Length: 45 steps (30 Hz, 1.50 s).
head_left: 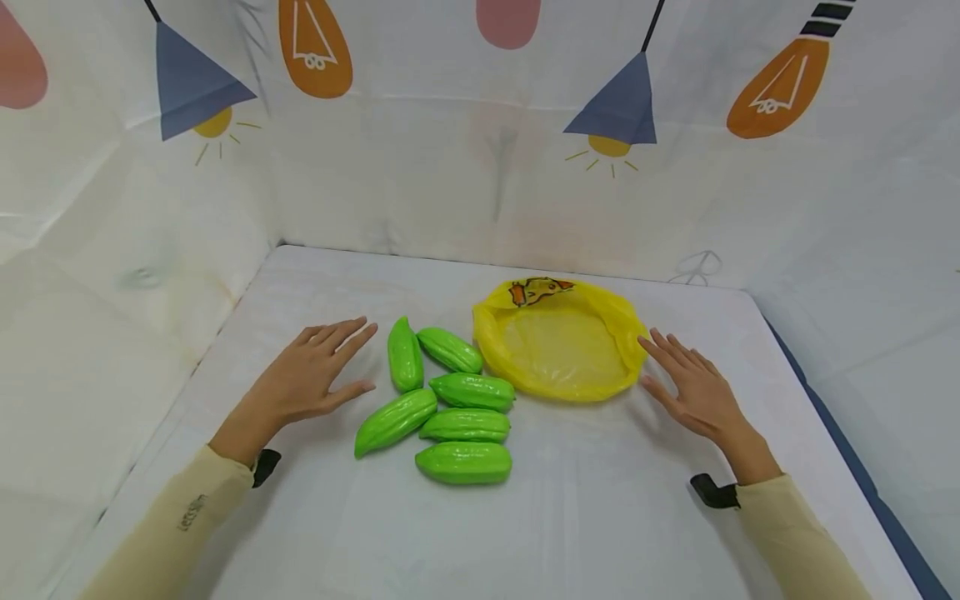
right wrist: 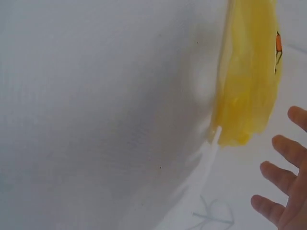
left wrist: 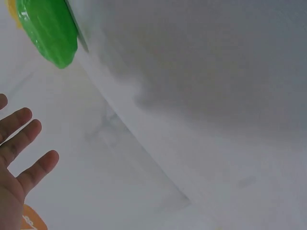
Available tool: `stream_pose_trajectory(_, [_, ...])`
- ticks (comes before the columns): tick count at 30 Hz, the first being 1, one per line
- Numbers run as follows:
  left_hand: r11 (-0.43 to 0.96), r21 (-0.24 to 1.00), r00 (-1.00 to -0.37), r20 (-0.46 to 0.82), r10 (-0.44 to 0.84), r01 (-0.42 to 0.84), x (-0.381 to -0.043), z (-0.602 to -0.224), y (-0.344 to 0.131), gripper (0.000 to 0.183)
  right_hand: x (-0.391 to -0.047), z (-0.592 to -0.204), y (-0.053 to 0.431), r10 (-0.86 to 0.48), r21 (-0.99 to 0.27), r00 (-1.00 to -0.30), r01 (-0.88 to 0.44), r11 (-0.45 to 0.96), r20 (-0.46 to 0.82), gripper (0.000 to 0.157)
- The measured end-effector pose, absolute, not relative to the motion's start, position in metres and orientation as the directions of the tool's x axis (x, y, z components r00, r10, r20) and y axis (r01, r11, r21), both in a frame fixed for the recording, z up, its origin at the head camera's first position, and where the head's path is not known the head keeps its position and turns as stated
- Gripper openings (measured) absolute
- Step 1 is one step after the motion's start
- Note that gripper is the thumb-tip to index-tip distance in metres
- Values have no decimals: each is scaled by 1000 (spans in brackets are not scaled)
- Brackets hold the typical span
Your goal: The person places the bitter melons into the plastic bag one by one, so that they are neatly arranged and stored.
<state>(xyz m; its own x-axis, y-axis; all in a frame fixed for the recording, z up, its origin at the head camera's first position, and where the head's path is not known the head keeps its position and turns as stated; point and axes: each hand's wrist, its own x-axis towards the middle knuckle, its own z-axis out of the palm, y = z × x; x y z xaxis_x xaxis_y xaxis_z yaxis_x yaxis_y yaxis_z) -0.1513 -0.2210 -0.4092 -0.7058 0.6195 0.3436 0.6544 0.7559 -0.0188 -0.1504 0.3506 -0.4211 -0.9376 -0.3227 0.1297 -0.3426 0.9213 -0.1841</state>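
Observation:
Several glossy green bitter melons (head_left: 463, 462), ridged and pointed at the ends, lie loosely grouped on the white table (head_left: 585, 517). To their right, a yellow plastic bag (head_left: 486, 333) with a printed cartoon stands with its mouth spread wide and its pale bottom showing. My left hand (head_left: 311, 371) hovers left of the melons, fingers extended, holding nothing. On the other side, my right hand (head_left: 697, 396) has its fingers spread beside the bag's right rim; whether a fingertip touches it is unclear in the head view. The right wrist view shows fingers apart from the bag (right wrist: 247, 76).
White cloth walls (head_left: 420, 183) printed with lamps and bulbs rise behind and beside the table. A thin string loop (head_left: 701, 265) shows at the back right edge. Dark blue fabric (head_left: 832, 425) runs along the table's right side.

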Motion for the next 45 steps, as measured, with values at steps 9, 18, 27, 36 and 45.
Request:
stream_pose_trajectory(9, [611, -53, -564, 331, 757, 790, -151, -414, -193, 79, -168, -427, 357, -261, -302, -957, -288, 909, 127, 58])
stream_pose_trajectory(18, [577, -2, -557, 257, 790, 817, -144, -421, -186, 78, -177, -430, 355, -235, -378, -967, -253, 890, 94, 59])
stream_pose_trajectory(27, [550, 1, -536, 228, 813, 835, -140, -428, -181, 84, -191, -434, 357, -183, -573, -982, -178, 800, 50, 66])
stream_pose_trajectory(36, [483, 5, -465, 278, 840, 876, -137, -427, -173, 78, -201, -437, 364, -180, -721, -975, -30, 692, -132, 75])
stream_pose_trajectory(45, [489, 32, -484, 212, 849, 871, -126, -432, -173, 78, -209, -441, 370, -243, -755, -924, 70, 651, -296, 79])
